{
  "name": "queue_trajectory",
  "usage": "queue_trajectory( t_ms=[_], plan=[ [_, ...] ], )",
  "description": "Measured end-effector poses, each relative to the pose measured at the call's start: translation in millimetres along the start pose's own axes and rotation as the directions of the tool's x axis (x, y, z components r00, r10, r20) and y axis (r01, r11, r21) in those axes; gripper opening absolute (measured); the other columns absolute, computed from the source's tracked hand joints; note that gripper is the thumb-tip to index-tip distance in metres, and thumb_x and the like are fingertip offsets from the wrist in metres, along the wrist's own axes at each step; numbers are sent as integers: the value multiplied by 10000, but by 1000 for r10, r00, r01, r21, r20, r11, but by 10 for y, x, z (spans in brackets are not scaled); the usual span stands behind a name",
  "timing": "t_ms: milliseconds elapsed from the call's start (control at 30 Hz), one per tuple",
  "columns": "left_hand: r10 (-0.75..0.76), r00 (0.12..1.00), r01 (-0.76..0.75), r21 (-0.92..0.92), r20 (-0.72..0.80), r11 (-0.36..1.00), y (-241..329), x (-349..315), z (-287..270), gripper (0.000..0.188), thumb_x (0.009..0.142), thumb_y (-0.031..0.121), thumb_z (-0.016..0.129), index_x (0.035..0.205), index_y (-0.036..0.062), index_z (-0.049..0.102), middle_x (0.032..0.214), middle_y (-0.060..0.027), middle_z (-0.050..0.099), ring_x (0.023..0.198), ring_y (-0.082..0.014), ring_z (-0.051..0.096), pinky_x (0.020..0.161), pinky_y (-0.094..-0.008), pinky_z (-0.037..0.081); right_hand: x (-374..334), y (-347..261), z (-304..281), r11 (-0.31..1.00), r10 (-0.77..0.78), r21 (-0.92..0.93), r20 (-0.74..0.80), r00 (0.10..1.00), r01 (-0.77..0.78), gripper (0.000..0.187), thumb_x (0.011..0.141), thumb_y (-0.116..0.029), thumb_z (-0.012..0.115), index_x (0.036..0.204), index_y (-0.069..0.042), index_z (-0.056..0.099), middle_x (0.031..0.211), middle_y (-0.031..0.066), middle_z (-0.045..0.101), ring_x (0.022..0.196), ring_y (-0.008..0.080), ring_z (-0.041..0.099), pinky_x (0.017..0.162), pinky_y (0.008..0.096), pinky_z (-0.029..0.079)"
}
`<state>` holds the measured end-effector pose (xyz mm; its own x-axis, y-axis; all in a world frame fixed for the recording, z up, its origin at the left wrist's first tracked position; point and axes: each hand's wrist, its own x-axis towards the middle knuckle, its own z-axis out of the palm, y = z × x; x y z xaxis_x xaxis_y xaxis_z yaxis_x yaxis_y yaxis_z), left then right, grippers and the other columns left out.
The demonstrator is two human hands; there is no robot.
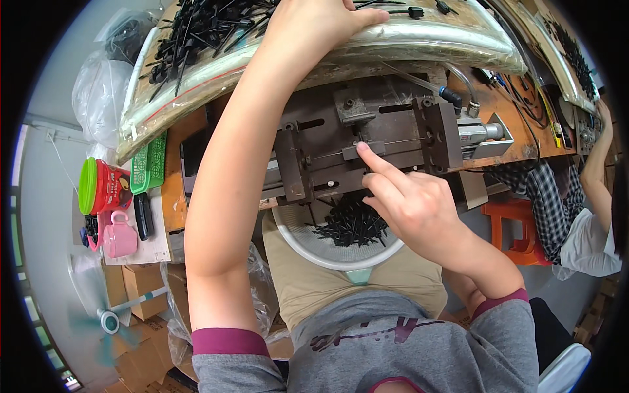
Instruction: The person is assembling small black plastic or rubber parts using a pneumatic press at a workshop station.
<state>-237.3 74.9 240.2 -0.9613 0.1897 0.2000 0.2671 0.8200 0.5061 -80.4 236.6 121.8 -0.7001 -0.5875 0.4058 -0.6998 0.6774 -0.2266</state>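
My right hand [416, 206] points its stretched index finger onto a small metal block [362, 150] in the middle of a dark metal fixture [386, 105]. Its other fingers are loosely bent, and I see nothing held in them. Up at the top edge, my left hand [318, 23] reaches over a plastic-wrapped tray [419, 40], its thumb stretched out to the right. Most of its fingers lie outside the picture. A pile of thin black plastic parts [203, 29] covers the tray's left side. Below the fixture, a white basket [298, 243] holds more black parts [354, 223].
A pneumatic cylinder [481, 133] with hoses sits right of the fixture. At left are a green basket [149, 164], a red tub [111, 187] and a pink cup [120, 237]. A fan [108, 321] stands below them. A co-worker's arm [595, 154] and an orange stool [517, 229] are at right.
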Motion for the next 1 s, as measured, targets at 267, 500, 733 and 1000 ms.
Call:
queue_trajectory(
  t_ms=[267,500,733,1000],
  plan=[
    [394,844,-459,-110,-363,882,-216,-803,68,221,816,64,822,1019,4,758,1025,-87,739,886,-138,716,741,-266,592,89,8,-149,1000,-10,24,41,999,9,335,684,-119,843,952,-55,653,1266,123,698,630,234,665,568,318,529],
    [386,901,-397,-16,-197,918,-234,-1889,432,319,733,120,874,1010,26,747,1218,-175,719,912,-249,741,732,-310,607,846,861,-606,980,103,197,-394,913,-26,240,879,-174,770,1077,-40,743,945,23,727,793,110,675,674,247,515],
    [417,893,-388,184,-167,903,-234,-1996,839,269,729,148,853,947,55,725,1231,-136,719,588,-164,635,553,-266,506,1388,1079,-847,922,375,61,114,920,-383,272,957,-147,644,1158,30,690,1194,173,684,1101,304,632,997,401,493],
    [387,919,-360,245,-74,900,-202,-1889,803,305,720,186,867,961,66,725,1207,-121,730,605,-184,661,564,-270,522,894,853,-843,1000,-12,-11,-134,991,11,281,867,-127,755,1120,-13,716,1040,89,683,941,184,667,783,308,523]
  ],
)
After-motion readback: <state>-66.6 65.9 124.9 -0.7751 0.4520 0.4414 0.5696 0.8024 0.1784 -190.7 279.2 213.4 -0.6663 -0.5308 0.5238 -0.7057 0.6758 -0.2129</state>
